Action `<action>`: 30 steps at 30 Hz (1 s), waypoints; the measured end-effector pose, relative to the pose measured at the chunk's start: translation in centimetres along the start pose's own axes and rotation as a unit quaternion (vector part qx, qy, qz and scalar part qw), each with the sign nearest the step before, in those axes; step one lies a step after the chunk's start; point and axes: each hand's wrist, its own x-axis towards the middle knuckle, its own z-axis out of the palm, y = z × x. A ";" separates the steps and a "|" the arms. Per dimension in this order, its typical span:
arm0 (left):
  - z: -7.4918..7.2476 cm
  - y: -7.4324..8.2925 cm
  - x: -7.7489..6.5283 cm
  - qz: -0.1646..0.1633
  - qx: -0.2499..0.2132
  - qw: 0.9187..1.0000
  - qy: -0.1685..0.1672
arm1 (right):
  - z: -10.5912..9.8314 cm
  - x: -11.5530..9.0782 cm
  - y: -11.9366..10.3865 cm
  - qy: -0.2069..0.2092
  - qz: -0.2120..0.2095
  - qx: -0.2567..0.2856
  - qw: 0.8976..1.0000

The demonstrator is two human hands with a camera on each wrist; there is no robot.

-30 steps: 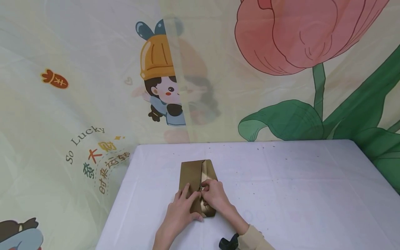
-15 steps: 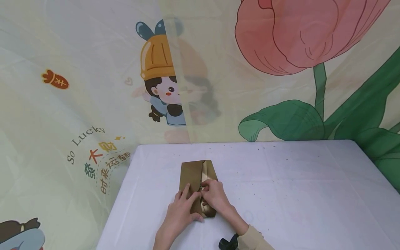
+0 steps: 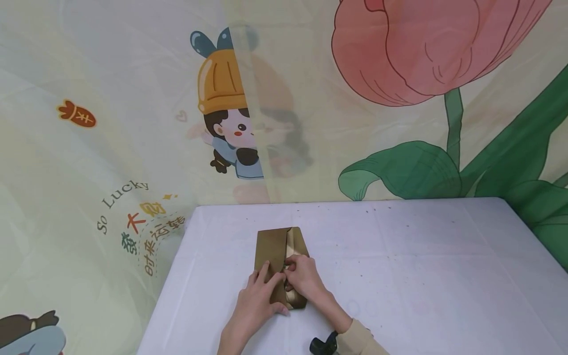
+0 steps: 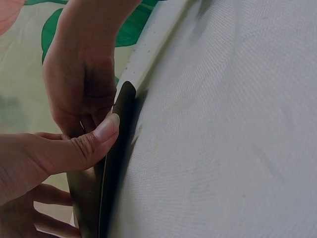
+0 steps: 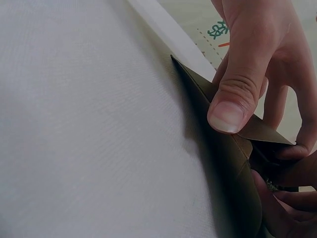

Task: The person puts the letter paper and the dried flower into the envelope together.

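Note:
A gold-brown paper envelope (image 3: 270, 244) lies on the table, with a lighter, shiny fold running down its right half. My left hand (image 3: 254, 301) rests spread on the left part, its thumb at the near edge. In the right wrist view, the left index fingertip touches the lifted edge of the opening. My right hand (image 3: 305, 278) has bent fingers pinching at this opening near the middle. A small dark, grainy patch (image 5: 271, 186) shows between the paper layers there; I cannot tell what it is. The right fingertips are partly hidden inside the fold.
A white cloth covers the table (image 3: 399, 276), with small dark specks scattered toward the back. Behind it hangs a printed backdrop (image 3: 301, 148) with a pink flower and a cartoon figure. A black strapped device (image 3: 323, 345) sits at the right wrist by the beige sleeve.
The right fingers have shifted very slightly at the opening. The left hand and the envelope stay in place.

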 end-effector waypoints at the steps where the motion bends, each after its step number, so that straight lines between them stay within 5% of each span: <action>1: 0.0 0.0 0.0 0.000 0.000 1.000 0.000 | 0.0 0.0 0.0 0.000 0.000 -0.002 1.000; 13: 0.0 0.4 0.1 -0.001 -0.003 1.000 -0.008 | -0.5 0.0 0.3 -0.017 -0.001 0.019 1.000; 23: 0.0 0.3 0.1 -0.002 0.010 1.000 -0.021 | -0.9 0.0 0.5 -0.083 0.002 0.060 0.995; 30: 0.2 0.4 0.2 -0.004 0.011 1.000 -0.024 | -1.6 -0.2 0.6 -0.132 0.059 0.157 0.977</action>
